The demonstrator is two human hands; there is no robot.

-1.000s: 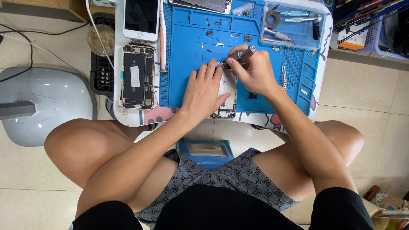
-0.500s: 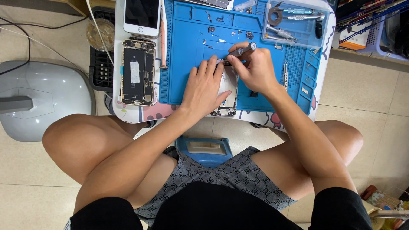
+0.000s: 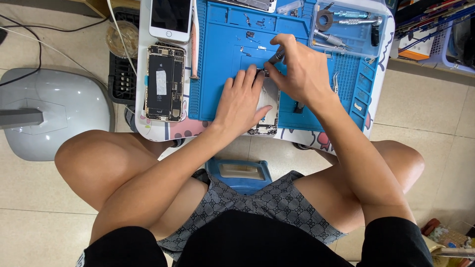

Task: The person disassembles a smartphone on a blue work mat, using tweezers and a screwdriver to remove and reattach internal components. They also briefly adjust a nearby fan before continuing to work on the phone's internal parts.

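**Driver shifts up the phone**

I see the counter (image 3: 163, 129) carrying the blue mat (image 3: 222, 64). My left hand (image 3: 242, 101) lies flat, fingers spread, pinning the opened phone (image 3: 267, 111) at the mat's near edge. My right hand (image 3: 299, 69), clamped on the screwdriver (image 3: 276, 56), has moved since a second ago; the tip now meets the phone's top end, likely another screw.
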